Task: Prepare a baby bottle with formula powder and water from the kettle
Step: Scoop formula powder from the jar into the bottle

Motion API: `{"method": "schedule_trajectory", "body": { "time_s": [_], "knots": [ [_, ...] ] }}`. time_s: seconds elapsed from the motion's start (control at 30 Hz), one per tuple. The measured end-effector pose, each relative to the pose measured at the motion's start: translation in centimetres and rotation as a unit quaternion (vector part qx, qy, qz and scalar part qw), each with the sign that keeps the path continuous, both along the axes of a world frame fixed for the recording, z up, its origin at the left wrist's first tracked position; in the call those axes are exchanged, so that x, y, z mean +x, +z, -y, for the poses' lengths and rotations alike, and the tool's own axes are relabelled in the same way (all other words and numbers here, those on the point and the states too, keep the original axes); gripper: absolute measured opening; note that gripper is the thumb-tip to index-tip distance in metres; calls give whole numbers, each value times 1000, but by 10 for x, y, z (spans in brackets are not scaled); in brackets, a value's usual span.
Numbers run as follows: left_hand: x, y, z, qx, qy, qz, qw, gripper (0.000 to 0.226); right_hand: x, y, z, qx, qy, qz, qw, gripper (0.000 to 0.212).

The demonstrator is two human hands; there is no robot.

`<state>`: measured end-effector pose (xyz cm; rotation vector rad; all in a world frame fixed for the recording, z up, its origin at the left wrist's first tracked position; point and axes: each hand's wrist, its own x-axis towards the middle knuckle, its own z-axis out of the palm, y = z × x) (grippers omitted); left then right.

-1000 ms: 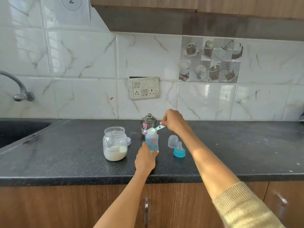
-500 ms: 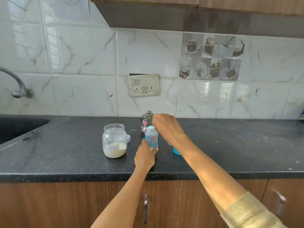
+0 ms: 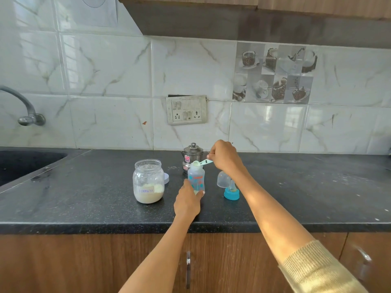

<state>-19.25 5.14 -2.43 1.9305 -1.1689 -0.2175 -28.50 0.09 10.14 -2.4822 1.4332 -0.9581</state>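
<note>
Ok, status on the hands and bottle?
Left hand holds baby bottle upright. Right hand holds scoop at its mouth. Kettle just behind, nothing blocking.

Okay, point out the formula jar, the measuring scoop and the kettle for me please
formula jar (image 3: 148, 182): head view, on the glass wall just above the label.
measuring scoop (image 3: 203, 162): head view, on the handle beside the bowl.
kettle (image 3: 193, 149): head view, on the steel lid.

Things around a baby bottle (image 3: 196, 176) on a tabletop (image 3: 84, 197).
Formula jar (image 3: 148, 181) left of it, kettle (image 3: 192, 155) behind, teat ring (image 3: 231, 192) right.
</note>
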Motion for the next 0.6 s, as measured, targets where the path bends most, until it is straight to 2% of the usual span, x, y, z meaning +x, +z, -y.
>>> {"method": "schedule_trajectory", "body": {
  "time_s": [0.13,0.27,0.37,0.6],
  "knots": [
    [0,0,0,1,-1,-5,1000,54,-3,2,7,123,-9,87,989,19],
    [0,0,-1,0,-4,-6,1000,55,-8,1,7,245,-18,179,953,22],
    [1,0,-1,0,-4,-4,1000,55,-8,-3,9,279,-16,235,931,21],
    [0,1,-2,4,-4,-8,1000,57,-9,-5,9,294,-9,261,919,22]
  ]
}}
